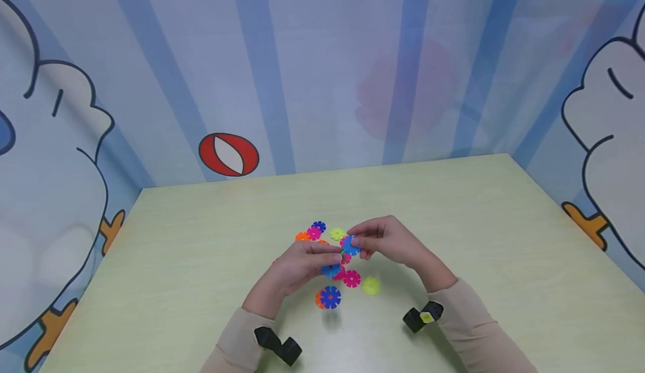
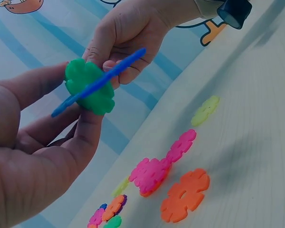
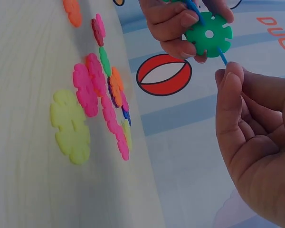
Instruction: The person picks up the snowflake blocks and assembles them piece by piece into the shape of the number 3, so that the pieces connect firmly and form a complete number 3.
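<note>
My left hand grips a green flower-shaped notched disc above the table. Between the thumb and forefinger of my right hand is a blue disc, seen edge-on in the right wrist view, where its edge meets the green disc's rim. Another blue disc shows just below the left fingers, and in the right wrist view a blue piece crosses the green disc near that hand. Lower down in the head view, a dark blue disc overlaps an orange one.
Loose discs lie on the pale table beneath and behind the hands: a yellow one, a pink one, several more in orange and pink, and a dark blue one at the back. A printed backdrop stands behind the table.
</note>
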Demonstrator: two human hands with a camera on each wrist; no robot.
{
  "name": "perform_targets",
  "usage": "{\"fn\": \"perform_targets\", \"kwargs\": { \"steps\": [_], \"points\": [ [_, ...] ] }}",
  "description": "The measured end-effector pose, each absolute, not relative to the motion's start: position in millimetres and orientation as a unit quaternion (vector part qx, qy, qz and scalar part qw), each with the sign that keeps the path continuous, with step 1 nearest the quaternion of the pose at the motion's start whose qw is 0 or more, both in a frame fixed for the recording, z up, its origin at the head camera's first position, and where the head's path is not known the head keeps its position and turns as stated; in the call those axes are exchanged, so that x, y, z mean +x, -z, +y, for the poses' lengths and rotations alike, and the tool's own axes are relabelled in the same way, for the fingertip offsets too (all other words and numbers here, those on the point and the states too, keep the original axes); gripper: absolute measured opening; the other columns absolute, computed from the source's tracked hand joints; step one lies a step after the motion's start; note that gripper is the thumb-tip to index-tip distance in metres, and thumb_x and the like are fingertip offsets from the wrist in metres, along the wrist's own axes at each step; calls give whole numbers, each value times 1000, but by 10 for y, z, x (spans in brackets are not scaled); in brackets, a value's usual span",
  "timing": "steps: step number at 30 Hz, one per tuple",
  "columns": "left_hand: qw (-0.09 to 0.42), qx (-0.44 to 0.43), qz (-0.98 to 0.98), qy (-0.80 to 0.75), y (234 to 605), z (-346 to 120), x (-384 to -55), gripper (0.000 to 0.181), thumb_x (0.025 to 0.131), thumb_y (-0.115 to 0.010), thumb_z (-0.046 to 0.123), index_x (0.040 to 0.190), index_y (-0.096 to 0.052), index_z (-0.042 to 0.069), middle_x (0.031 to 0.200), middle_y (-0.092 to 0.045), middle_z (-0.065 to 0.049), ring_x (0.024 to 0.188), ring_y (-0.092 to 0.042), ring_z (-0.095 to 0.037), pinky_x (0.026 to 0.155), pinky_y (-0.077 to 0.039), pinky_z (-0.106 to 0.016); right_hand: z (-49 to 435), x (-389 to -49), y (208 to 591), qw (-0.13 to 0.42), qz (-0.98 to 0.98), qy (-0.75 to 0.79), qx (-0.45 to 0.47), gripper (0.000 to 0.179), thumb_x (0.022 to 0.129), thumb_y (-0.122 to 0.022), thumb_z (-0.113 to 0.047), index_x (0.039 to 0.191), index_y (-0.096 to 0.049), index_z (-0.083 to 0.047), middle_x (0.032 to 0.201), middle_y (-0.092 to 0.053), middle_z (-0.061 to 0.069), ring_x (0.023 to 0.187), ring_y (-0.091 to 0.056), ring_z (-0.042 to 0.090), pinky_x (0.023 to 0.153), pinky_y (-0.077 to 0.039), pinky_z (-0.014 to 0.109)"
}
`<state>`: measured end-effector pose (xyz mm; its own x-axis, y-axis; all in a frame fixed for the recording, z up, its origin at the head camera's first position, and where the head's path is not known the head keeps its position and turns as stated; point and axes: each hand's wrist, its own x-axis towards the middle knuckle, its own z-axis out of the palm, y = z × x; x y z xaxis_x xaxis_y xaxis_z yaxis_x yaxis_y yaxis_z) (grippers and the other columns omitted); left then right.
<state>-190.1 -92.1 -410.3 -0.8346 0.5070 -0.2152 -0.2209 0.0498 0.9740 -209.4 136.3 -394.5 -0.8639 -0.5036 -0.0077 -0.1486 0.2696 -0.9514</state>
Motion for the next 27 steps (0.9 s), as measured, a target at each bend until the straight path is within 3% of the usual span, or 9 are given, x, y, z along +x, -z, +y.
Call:
{"fn": "perform_targets", "kwargs": {
  "steps": [5, 13, 17, 27],
  "points": [
    [260, 97, 686, -672, 4104, -907, -1904, 37, 91, -66, 19, 120, -64, -4, 104, -71, -9, 103, -64, -19, 94, -51, -36, 1369, -2090, 3939, 157, 780, 571, -203, 30, 93, -64, -13, 115, -65, 7, 86, -71, 8, 76, -66, 38, 75, -57, 38],
    [249, 102, 701, -661, 4125, -904, -1899, 37, 93, -64, 19, 122, -63, -4, 110, -69, -13, 109, -62, -23, 96, -50, -36, 1359, -2085, 3961, 145, 782, 573, -196, 26, 92, -65, -11, 111, -68, 7, 86, -72, 11, 71, -67, 30, 73, -57, 36],
    [244, 108, 708, -654, 4122, -900, -1885, 34, 94, -63, 17, 122, -64, -3, 112, -68, -15, 107, -63, -23, 95, -51, -35, 1348, -2086, 3966, 142, 785, 570, -196, 24, 92, -65, -10, 109, -70, 6, 82, -72, 9, 66, -65, 18, 70, -57, 31],
    [236, 117, 725, -636, 4107, -878, -1861, 31, 95, -61, 14, 119, -65, -4, 109, -67, -20, 93, -62, -13, 83, -53, -26, 1331, -2079, 3979, 144, 785, 569, -197, 23, 92, -65, -10, 107, -71, 6, 80, -72, 8, 63, -63, 14, 67, -56, 30]
  ]
}}
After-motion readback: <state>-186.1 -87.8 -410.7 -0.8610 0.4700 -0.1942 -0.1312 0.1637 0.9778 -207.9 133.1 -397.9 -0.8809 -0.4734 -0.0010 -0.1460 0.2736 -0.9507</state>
